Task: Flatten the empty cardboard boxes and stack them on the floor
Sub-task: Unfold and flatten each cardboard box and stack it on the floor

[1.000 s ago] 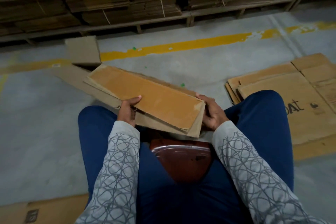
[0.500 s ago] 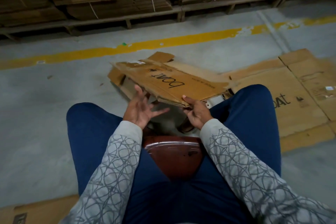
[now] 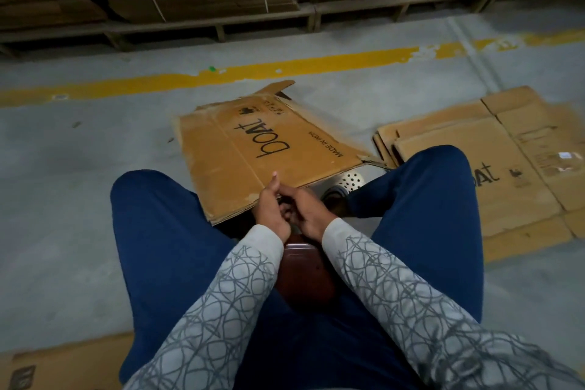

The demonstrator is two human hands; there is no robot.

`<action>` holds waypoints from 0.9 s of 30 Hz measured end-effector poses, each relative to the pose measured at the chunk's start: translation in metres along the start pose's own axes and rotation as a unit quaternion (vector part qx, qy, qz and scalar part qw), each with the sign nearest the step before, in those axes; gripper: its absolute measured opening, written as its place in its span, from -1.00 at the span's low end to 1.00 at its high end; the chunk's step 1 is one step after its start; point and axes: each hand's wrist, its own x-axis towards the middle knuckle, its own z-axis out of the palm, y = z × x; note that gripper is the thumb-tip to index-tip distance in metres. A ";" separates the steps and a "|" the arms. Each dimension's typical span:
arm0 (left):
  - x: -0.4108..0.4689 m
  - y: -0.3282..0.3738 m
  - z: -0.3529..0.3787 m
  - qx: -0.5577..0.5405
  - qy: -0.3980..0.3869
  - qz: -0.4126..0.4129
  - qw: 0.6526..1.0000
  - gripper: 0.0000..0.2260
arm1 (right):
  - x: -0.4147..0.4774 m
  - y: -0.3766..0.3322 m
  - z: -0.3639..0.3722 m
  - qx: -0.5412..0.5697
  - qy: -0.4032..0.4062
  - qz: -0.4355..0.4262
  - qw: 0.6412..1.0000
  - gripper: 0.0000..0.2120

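Box (image 3: 253,155) lies flat on floor (image 3: 79,199), long axis crosswise, just ahead of left hand (image 3: 270,209) and right hand (image 3: 311,214); stack (image 3: 474,168) lies rightward, nearer the right. Fingers curl together; whether they grip anything cannot be told.

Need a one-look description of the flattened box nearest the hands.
Start at the yellow floor line crossing the concrete. Just nearer than it, between the seated person's knees, lies one flattened box. Unlike the stack of flat boxes to its right, it lies alone, skewed to the line, its full logo and MADE IN INDIA print upside down.
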 end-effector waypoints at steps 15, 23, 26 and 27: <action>0.005 0.040 -0.036 -0.008 -0.050 0.123 0.991 -0.77 | 0.012 -0.069 -0.052 0.221 0.049 -0.037 0.973 -0.62; -0.034 0.074 0.022 -0.007 -0.177 0.152 0.972 -0.79 | -0.022 -0.112 -0.077 0.320 0.038 -0.189 0.928 -0.70; -0.050 0.077 0.074 0.021 -0.228 0.140 0.963 -0.84 | -0.049 -0.139 -0.105 0.348 0.052 -0.267 0.897 -0.54; -0.056 0.077 0.092 0.032 -0.246 0.138 0.959 -0.86 | -0.059 -0.148 -0.113 0.361 0.063 -0.287 0.885 -0.44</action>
